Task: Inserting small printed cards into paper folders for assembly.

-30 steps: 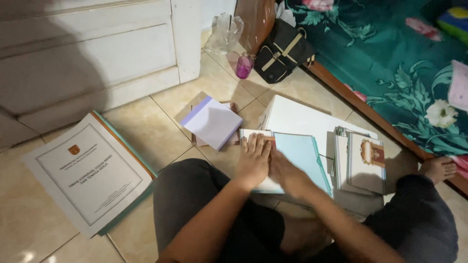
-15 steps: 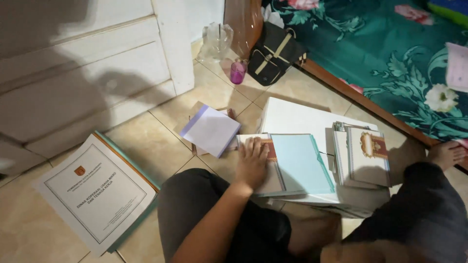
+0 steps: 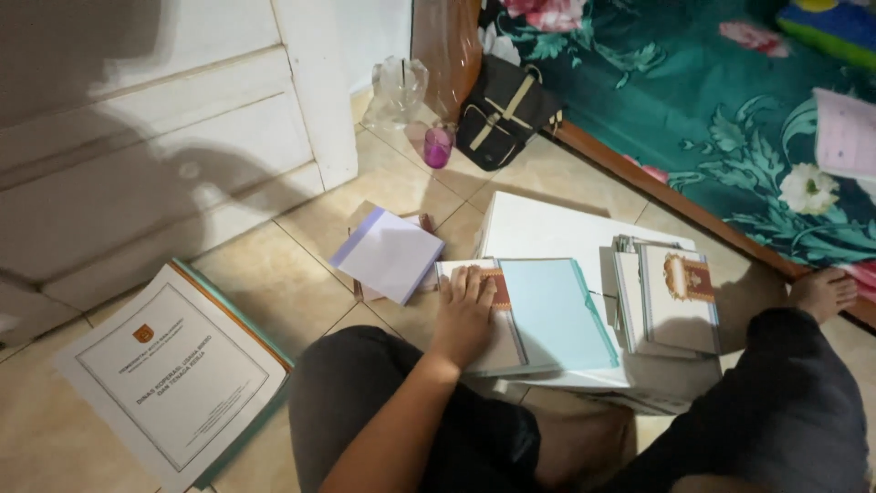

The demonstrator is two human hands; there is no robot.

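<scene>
Fingers of the left hand (image 3: 465, 315) lie spread and flat on a cream booklet (image 3: 479, 315) at the centre of the frame, pressing it, not curled round anything. The right hand is out of sight, so its state cannot be told. Just right of the hand, a pale blue folder (image 3: 555, 312) overlaps the booklet, its long edge running down toward the lower middle. Both rest on a wide white board (image 3: 547, 233), whose far corner shows bare. Further right, a stack of booklets (image 3: 671, 297) carries a gold ornament on top; its lower edge is hidden by a dark trouser leg (image 3: 785, 402).

Left of the hand, a white notepad (image 3: 391, 254) with a lilac edge sits tilted on the glossy beige floor tiles (image 3: 274, 274), with open tile beyond it toward the white panelled door (image 3: 155, 155). A large white document (image 3: 178, 370) lies at lower left, cut off by the frame. At upper centre stand a black bag (image 3: 502, 114), a small pink cup (image 3: 438, 146) and crumpled clear plastic (image 3: 394, 91). A green floral bedcover (image 3: 693, 110) fills the upper right.
</scene>
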